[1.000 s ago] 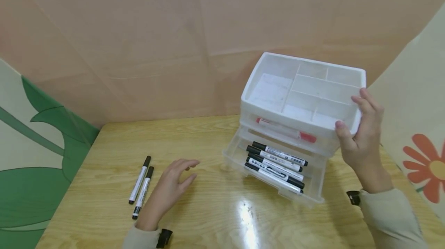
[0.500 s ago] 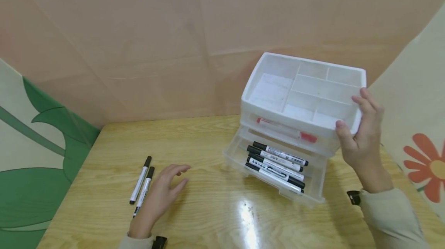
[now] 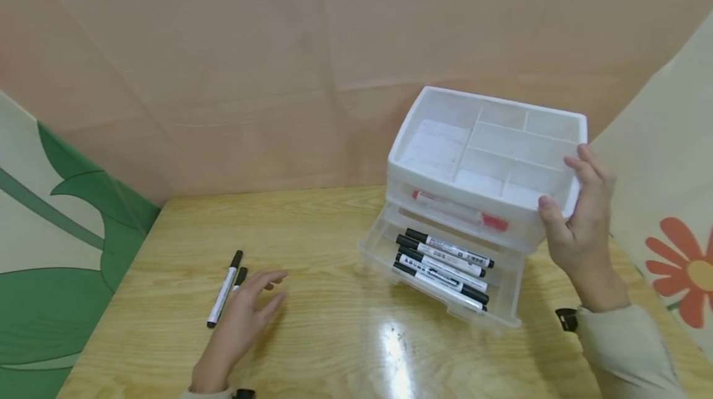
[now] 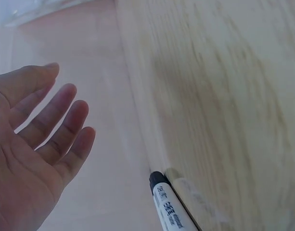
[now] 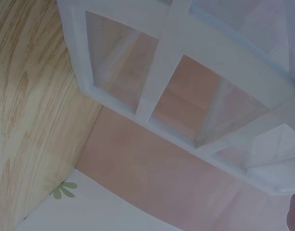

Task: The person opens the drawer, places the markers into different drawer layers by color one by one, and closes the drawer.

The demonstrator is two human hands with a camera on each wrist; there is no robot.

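Observation:
My left hand (image 3: 239, 318) hovers over the left part of the table with relaxed, parted fingers and holds nothing. Beneath and beside it lie two white markers with black caps; one marker (image 3: 223, 294) is in full sight, while the hand mostly covers the other marker (image 3: 240, 276). In the left wrist view a marker (image 4: 169, 207) shows below the fingers. My right hand (image 3: 582, 226) grips the right rim of a white plastic drawer organizer (image 3: 445, 184), thumb at the front corner. Its lower clear drawer (image 3: 505, 300) is pulled out and holds several black-capped markers (image 3: 442, 263).
A red marker (image 3: 457, 209) shows through the front of the closed upper drawer. The organizer's top tray has divided compartments. Behind the wooden table (image 3: 312, 232) hangs a plain cloth backdrop (image 3: 250, 77); printed panels with a flower (image 3: 699, 272) and leaves stand at the sides.
My left hand has moved left and slightly downward in the head view, now covering most of one marker on the table. The right hand and the organizer stay in place.

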